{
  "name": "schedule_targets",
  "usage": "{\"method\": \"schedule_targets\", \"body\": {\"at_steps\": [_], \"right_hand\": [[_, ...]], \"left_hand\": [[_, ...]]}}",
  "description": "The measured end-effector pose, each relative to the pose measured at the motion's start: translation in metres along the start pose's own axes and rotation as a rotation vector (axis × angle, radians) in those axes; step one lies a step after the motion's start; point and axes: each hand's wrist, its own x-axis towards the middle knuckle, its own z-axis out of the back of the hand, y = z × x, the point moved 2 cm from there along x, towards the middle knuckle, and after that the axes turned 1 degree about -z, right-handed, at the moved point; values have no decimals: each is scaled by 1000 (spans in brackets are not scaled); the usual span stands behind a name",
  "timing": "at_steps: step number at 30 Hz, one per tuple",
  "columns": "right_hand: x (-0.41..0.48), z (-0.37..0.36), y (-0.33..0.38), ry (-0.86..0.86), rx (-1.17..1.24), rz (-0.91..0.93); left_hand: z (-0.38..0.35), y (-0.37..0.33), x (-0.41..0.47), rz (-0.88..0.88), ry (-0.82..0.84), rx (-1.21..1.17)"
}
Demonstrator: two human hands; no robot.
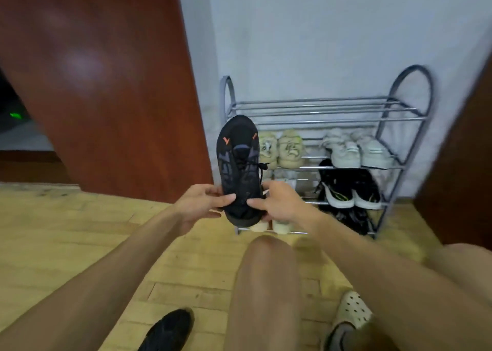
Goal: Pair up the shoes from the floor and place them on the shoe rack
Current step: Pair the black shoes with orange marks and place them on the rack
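Observation:
I hold a black sneaker (239, 164) with orange marks upright, toe pointing up, in front of the left end of the grey metal shoe rack (319, 111). My left hand (202, 204) grips its heel end from the left and my right hand (279, 204) grips it from the right. A second black shoe (167, 329) lies on the wooden floor at the bottom, near my left forearm. The rack's top shelf is bare; beige sneakers (282, 148) and white sneakers (356, 151) sit on the second shelf, black sneakers with white soles (348, 191) on the one below.
A brown wooden door (101, 84) stands at the left, a dark brown panel (466, 164) at the right. My bare knee (266, 284) is in the middle, and a cream perforated clog (351, 308) is on my right foot. Pale shoes (269, 225) sit on the rack's bottom shelf.

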Motion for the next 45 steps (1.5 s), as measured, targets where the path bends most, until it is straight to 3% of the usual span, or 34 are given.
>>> {"method": "schedule_targets", "body": {"at_steps": [7,14,23,33,42,45], "right_hand": [[-59,96,-9,-151,142,0],[-106,177,-74,-277,224,-42],[-189,248,-244,-495,284,-418],[-274,198,-417,-398,411,-827],[-320,115,-494,-392,73,-1060],[-351,81,-516,-467,147,-1182]], "left_hand": [[-84,-83,-16,-55,132,-16],[-198,-105,5,37,198,-70],[-358,-73,24,190,350,-91],[-473,86,-28,553,557,211],[-454,154,-33,625,437,316],[-451,156,-34,633,396,319]]}}
